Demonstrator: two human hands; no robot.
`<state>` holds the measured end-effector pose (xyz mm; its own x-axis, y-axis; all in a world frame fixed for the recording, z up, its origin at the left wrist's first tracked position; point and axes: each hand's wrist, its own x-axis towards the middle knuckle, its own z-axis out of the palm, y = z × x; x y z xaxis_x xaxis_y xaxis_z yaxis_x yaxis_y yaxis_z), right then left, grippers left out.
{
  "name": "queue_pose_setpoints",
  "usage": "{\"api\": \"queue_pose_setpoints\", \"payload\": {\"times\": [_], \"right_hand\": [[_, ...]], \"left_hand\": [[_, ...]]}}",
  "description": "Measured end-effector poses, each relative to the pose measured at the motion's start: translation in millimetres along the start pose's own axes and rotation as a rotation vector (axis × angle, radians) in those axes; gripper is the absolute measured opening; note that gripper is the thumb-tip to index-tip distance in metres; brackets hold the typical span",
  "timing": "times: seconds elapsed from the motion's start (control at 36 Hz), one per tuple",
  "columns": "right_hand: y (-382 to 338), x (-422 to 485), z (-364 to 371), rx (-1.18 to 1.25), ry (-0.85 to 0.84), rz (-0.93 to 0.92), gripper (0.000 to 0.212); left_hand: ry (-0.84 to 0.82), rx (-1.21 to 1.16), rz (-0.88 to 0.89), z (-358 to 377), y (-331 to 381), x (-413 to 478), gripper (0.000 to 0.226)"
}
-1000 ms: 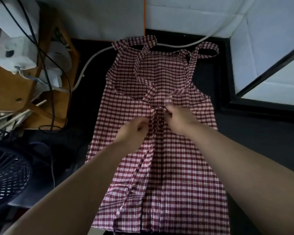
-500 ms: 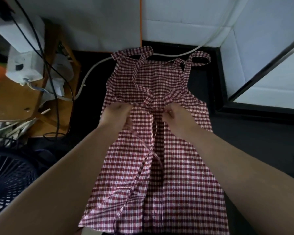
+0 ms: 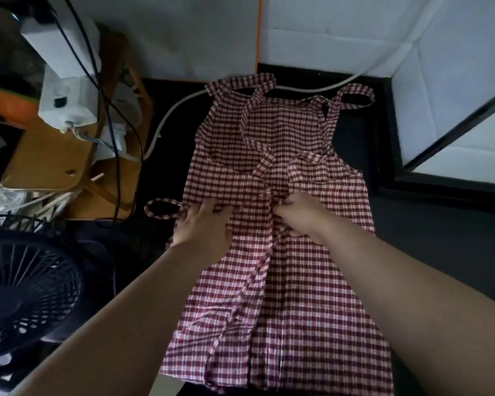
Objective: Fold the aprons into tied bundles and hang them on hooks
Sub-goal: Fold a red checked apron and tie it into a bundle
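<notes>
Centrally, right hand [image 3: 297, 214] pinches the checked apron [image 3: 297, 324]

White panelled walls [image 3: 340, 32] meet a dark surface [image 3: 429, 230], with a thin orange strip [image 3: 258, 32] down one seam. A cluttered wooden table [image 3: 49, 155] and a black fan [image 3: 26, 292] stand at left in dim light.

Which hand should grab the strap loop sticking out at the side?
Left. The left hand lies flat right beside the loop; the right hand pinches straps at the apron's middle.
</notes>
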<state>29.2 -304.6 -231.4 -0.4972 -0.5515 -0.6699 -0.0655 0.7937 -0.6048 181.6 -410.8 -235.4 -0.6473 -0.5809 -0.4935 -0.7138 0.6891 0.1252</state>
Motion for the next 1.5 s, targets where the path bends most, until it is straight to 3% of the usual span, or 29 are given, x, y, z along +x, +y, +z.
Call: {"api": "queue_pose_setpoints", "payload": {"times": [0.06,0.14,0.31,0.36,0.42,0.53,0.61,0.67,0.72,0.78,0.86,0.97,1.06,1.19,1.28,1.42,1.5], "right_hand": [[4.9,-4.7,-16.5,-0.137,0.041,-0.028,0.024],[21.0,-11.3,-51.0,-0.38,0.326,-0.036,0.027],[42.9,-25.4,-104.6,-0.227,0.776,0.165,0.028],[48.5,-29.8,-108.9,-0.19,0.854,0.235,0.026],[52.6,-35.4,-105.4,-0.183,0.851,0.275,0.034],[45.0,-30.5,-87.7,-0.297,0.732,0.307,0.07],[25.2,-13.7,-77.5,-0.364,0.62,0.199,0.057],[9.2,-0.4,-70.1,-0.388,0.531,-0.026,0.036],[-4.5,8.2,-62.8,-0.465,0.378,-0.2,0.033],[-14.7,14.9,-56.5,-0.563,0.2,-0.229,0.035],[-14.6,29.5,-51.2,-0.681,0.045,-0.164,0.038],[-7.1,41.5,-50.9,-0.739,0.032,-0.155,0.018],[-5.0,42.3,-51.1,-0.716,0.037,-0.158,0.026],[-10.8,38.8,-50.4,-0.646,0.081,-0.261,0.026],[-10.7,40.3,-49.0,-0.643,0.133,-0.292,0.023],[-10.7,49.0,-49.2,-0.541,0.305,-0.305,0.021],[-10.4,55.4,-46.9,-0.521,0.366,-0.281,0.024]], "left_hand": [[-0.014,0.048,-0.029,-0.7,2.7,1.5,0.053],[-0.032,0.095,-0.057,-3.4,7.5,4.9,0.053],[-0.02,0.133,-0.125,-12.1,18.0,7.5,0.043],[0.019,0.145,-0.188,-15.0,16.6,9.9,0.034],[0.101,0.201,-0.251,-17.7,12.9,10.5,0.025],[0.191,0.283,-0.373,-28.9,-3.3,13.6,0.027],[0.114,0.338,-0.405,-40.9,-7.2,22.1,0.031],[0.159,0.267,-0.302,-48.4,-4.9,29.9,0.041],[0.241,0.05,-0.055,-52.4,2.3,38.0,0.05],[0.21,-0.183,0.138,-54.4,12.2,44.1,0.049],[0.086,-0.218,0.267,-47.2,22.1,60.8,0.044],[0.013,-0.206,0.352,-38.5,29.0,77.2,0.028],[0.031,-0.166,0.374,-36.6,32.7,83.9,0.016],[-0.009,0.105,0.532,-35.2,33.7,90.8,0.042],[0.053,0.106,0.561,-36.4,32.9,92.4,0.034],[0.157,-0.071,0.489,-45.6,41.1,96.6,0.018],[0.226,-0.2,0.316,-46.5,50.9,102.0,0.036]]}}
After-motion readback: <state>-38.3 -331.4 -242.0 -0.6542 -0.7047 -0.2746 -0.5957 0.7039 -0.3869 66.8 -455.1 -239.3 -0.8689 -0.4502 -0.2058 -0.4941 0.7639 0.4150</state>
